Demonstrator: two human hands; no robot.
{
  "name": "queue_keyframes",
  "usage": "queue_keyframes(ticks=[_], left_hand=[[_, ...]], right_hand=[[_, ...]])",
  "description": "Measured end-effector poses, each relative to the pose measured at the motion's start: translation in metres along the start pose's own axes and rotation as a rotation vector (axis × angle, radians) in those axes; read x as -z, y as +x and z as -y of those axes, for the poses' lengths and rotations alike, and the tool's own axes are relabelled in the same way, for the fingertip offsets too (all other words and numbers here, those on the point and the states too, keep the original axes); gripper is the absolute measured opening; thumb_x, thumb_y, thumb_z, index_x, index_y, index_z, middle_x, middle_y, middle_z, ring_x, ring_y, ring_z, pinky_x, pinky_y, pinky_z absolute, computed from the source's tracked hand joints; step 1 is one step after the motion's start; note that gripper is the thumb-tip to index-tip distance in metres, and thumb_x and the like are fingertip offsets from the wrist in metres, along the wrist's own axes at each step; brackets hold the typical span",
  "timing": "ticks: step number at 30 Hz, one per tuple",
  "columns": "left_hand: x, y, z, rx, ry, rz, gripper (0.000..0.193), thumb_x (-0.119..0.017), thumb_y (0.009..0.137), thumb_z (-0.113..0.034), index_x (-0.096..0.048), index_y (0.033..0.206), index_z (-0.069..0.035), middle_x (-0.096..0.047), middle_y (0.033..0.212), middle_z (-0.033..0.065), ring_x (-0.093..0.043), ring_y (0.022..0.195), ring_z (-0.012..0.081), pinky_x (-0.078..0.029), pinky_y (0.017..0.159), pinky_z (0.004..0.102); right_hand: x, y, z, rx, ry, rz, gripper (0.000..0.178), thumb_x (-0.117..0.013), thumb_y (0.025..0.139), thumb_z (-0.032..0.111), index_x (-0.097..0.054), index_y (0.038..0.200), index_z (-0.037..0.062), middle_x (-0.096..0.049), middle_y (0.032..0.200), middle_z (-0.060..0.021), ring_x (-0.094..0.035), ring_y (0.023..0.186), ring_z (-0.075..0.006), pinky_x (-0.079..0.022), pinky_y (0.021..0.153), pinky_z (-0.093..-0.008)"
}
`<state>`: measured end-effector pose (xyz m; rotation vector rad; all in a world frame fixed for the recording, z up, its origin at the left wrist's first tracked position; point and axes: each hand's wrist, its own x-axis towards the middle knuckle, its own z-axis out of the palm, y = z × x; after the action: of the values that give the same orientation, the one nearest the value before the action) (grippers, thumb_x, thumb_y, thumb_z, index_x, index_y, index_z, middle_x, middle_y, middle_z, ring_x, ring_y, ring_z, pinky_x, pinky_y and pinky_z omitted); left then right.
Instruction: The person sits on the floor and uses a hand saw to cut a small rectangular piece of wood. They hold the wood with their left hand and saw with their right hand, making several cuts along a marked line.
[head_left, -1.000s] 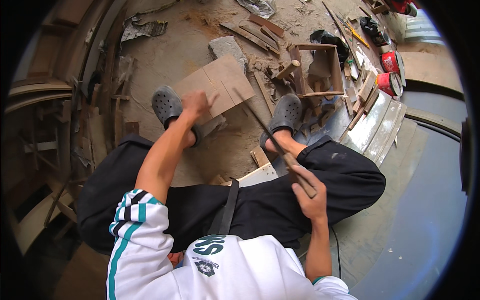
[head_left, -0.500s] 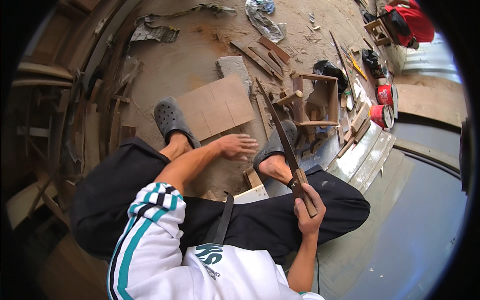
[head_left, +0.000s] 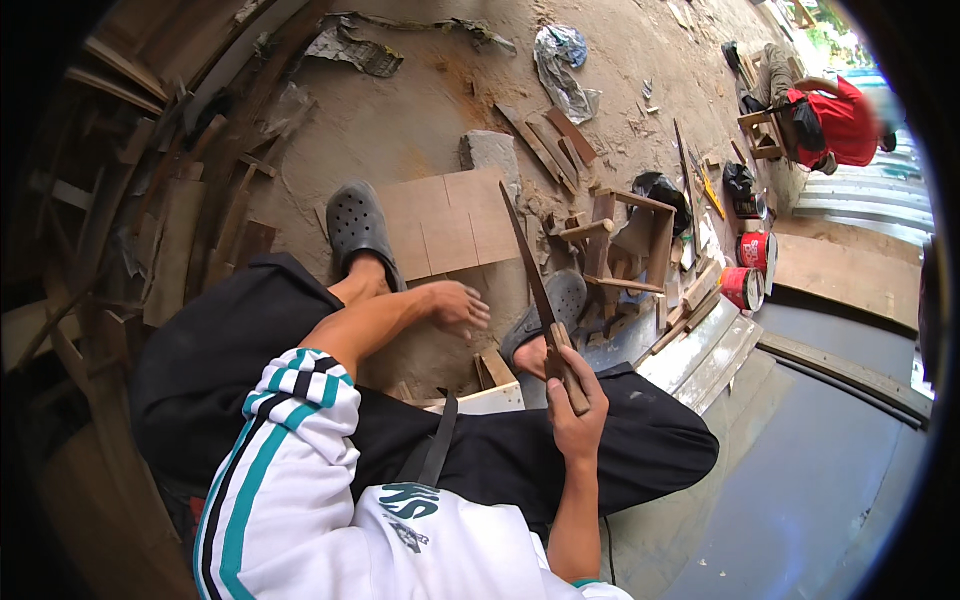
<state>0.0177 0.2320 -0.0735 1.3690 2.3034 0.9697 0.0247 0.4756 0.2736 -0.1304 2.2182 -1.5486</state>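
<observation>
My right hand (head_left: 582,418) is wrapped round the wooden handle of a handsaw (head_left: 531,250), whose long dark blade points up and away over my right foot. Empty, with its fingers loosely apart, my left hand (head_left: 460,306) hovers just below a thin plywood sheet (head_left: 448,225) and does not touch it. Several thin dark lines, cuts or marks I cannot tell, run across the sheet. Its far right part lies by a grey block (head_left: 489,155). My left clog (head_left: 361,225) is at the sheet's left edge.
Right of my foot stands an open wooden frame (head_left: 655,200) among offcuts, with a mallet-like wooden piece (head_left: 587,230) beside it. Red tins (head_left: 741,288) stand further right. Planks (head_left: 187,245) crowd the left. Another person in red (head_left: 845,125) sits at the far right.
My left hand has drawn back a little toward me, its fingers curling slightly. The saw has shifted left in my right hand. The whole view has tilted, showing more of the other person.
</observation>
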Motion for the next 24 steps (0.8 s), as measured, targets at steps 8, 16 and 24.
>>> queue_keyframes(ticks=[8,16,24], left_hand=[[0.130,-0.041,-0.002,0.859,0.444,-0.199,0.062,-0.076,0.079,-0.044,-0.060,0.127,-0.008,-0.055,0.133,0.0194,-0.052,0.126,0.0362,-0.040,0.109,0.0487],[0.158,-0.048,-0.032,1.322,0.272,0.063,0.125,-0.085,0.065,-0.061,-0.019,0.161,-0.017,-0.019,0.162,0.0284,-0.027,0.147,0.0481,-0.028,0.119,0.0512],[0.149,-0.040,-0.023,1.374,0.213,0.067,0.133,-0.091,0.059,-0.058,-0.017,0.161,-0.016,-0.013,0.163,0.0313,-0.023,0.147,0.0523,-0.029,0.118,0.0522]], right_hand=[[-0.041,0.033,0.000,0.127,-0.197,0.102,0.043,-0.060,0.088,0.001,-0.061,0.131,-0.0019,-0.070,0.121,-0.0179,-0.066,0.114,-0.0240,-0.048,0.100,-0.0308],[-0.059,0.041,-0.004,0.101,-0.177,0.146,0.043,-0.059,0.089,0.000,-0.060,0.132,-0.0004,-0.068,0.121,-0.0189,-0.065,0.114,-0.0241,-0.048,0.098,-0.0304],[-0.083,0.060,-0.017,0.066,-0.172,0.148,0.046,-0.058,0.086,0.004,-0.061,0.132,0.0071,-0.067,0.123,-0.0240,-0.064,0.118,-0.0367,-0.051,0.098,-0.0376]])
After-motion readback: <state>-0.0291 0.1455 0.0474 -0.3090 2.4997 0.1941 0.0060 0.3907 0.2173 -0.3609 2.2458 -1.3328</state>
